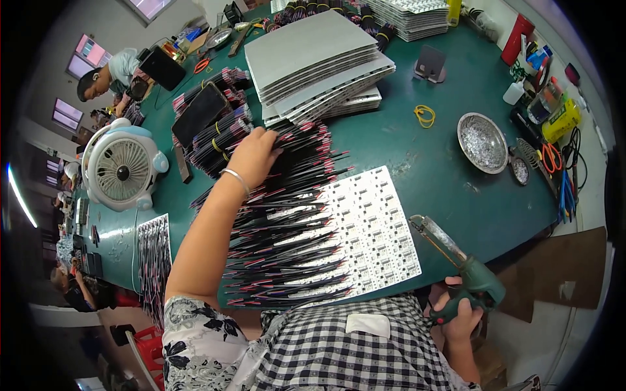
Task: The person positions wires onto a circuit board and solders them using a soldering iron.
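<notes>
My right hand (462, 316) is wrapped round the handle of a green soldering gun (484, 287), whose metal tip points up and left past the table's front edge. Across the table my left hand (254, 156) reaches to the far end of a pile of thin black wires (293, 166) with red tips. Its fingers are bent together at the wires, and the fingertips are partly hidden. Below that hand, rows of similar wires (280, 257) lie over the left part of a white circuit board panel (375, 228). The panel's right part shows bare, with small printed patterns.
Beyond the wires rises a stack of panels (313, 55). Wire bundles (225, 133) with a dark phone (201, 114) on top lie left of it, near a fan (124, 166). A metal bowl (482, 143) stands at right; a co-worker (107, 81) sits far left.
</notes>
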{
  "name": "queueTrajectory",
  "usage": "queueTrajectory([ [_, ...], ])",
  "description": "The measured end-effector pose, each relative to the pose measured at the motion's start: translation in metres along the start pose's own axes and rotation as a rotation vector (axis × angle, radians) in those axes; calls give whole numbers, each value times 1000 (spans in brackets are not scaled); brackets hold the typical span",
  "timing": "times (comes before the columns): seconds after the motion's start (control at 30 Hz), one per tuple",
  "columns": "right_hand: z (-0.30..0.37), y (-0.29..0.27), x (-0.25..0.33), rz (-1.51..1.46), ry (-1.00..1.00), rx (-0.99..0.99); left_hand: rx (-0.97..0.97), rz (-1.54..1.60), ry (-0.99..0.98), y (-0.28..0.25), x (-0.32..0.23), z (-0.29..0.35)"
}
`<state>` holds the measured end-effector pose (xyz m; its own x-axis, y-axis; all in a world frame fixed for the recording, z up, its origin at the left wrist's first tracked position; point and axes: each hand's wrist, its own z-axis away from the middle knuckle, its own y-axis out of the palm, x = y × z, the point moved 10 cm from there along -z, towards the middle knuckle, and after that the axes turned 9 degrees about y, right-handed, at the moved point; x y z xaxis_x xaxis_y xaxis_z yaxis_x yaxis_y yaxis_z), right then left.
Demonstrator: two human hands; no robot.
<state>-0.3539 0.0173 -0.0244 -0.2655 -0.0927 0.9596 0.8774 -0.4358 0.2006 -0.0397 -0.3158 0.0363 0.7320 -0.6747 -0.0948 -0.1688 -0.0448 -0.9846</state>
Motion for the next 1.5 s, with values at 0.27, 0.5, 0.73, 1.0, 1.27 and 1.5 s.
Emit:
queueTrajectory([
  [0.27, -10, -10, -1, -84, -21, -100, 92, -165, -136, -16, -7, -10],
  [0.5, -20, -8, 10, -129, -52, -31, -737, 1049, 206, -117, -63, -57],
  [0.73, -20, -8, 19, -136, -90, -48, -762, 1401, 169, -25, -97, -76],
  [1.0, -26, -8, 9, -138, -53, -68, -474, 1553, -17, 16, -100, -90],
  [1.27, -43, -2, 12, -142, -63, -50, -409, 1091, -49, -28, -86, -97],
  [1.5, -50, -12, 18, -180, -73, -61, 292, -263, 121, -8, -81, -44],
])
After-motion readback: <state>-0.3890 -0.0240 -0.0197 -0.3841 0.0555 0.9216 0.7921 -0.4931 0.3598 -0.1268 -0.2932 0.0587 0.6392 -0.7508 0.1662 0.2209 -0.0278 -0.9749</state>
